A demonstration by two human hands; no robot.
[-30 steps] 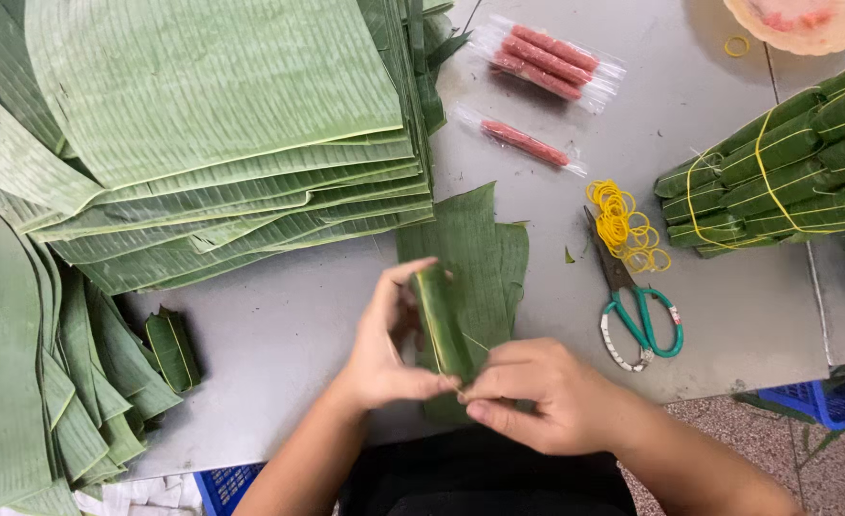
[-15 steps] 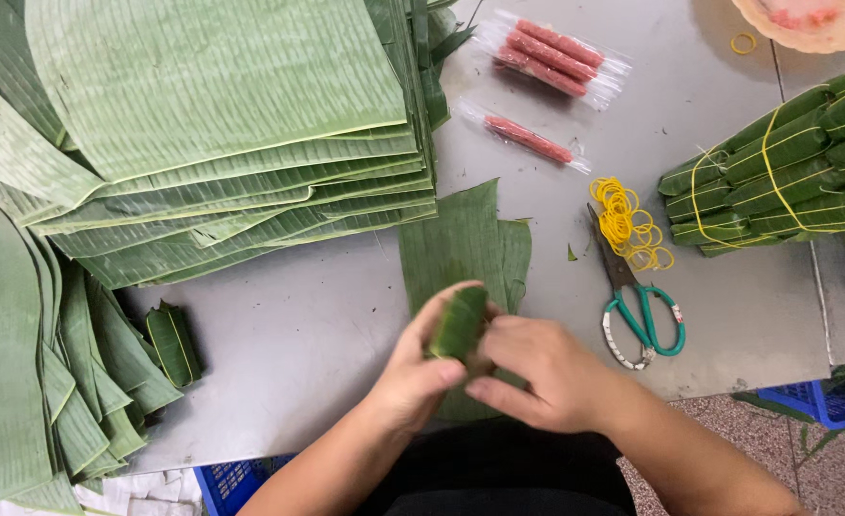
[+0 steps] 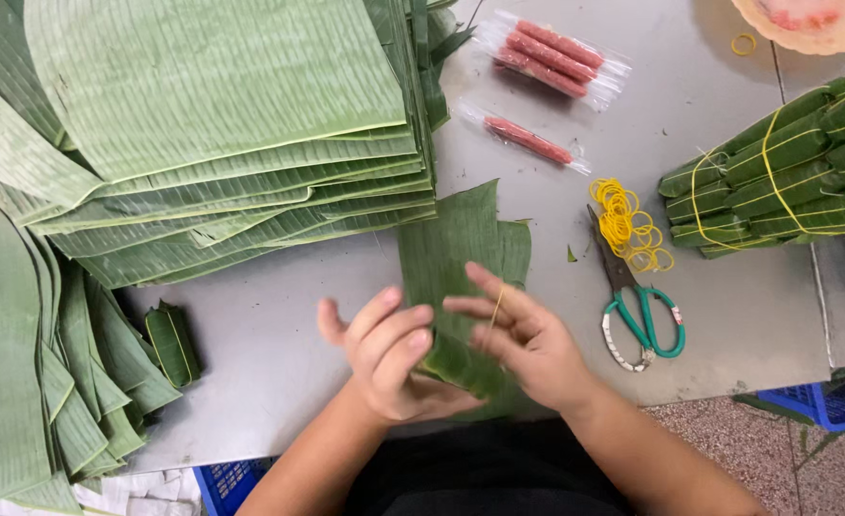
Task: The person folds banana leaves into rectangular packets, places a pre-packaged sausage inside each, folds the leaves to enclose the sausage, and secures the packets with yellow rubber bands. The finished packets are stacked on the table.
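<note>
1. Grey metal worktable (image 3: 279,334), seen from above, with speckled floor and the corners of two blue crates showing below its near edge.
2. Left hand (image 3: 389,358) at the near edge, fingers curled around a small leaf-wrapped roll (image 3: 456,363), gripping it from the left side.
3. Right hand (image 3: 523,339) just beside it, fingers spread, with one yellow rubber band (image 3: 497,306) stretched over them (not pinching the roll; only the fingertips are close to it).
4. One flat banana leaf piece (image 3: 461,239) lying on the table under and behind both hands.
5. One large stack of cut banana leaves (image 3: 222,124) filling the upper left; too many sheets to count.
6. One second heap of narrower leaf strips (image 3: 31,382) along the left edge.
7. One finished green wrapped roll (image 3: 172,344) lying alone beside that heap, well apart from the hands.
8. Two clear packets of red sausage sticks: one (image 3: 556,53) holding three sticks, one (image 3: 528,140) holding a single stick.
9. One loose pile of yellow rubber bands (image 3: 628,225), touching one pair of green-handled scissors (image 3: 638,311), to the right of the hands.
10. One bundle of finished green rolls (image 3: 776,167) tied with yellow bands at the right edge; exact number hard to tell.
11. One round dish (image 3: 810,19) cut off at the top right corner, with a single yellow band (image 3: 744,44) beside it.
</note>
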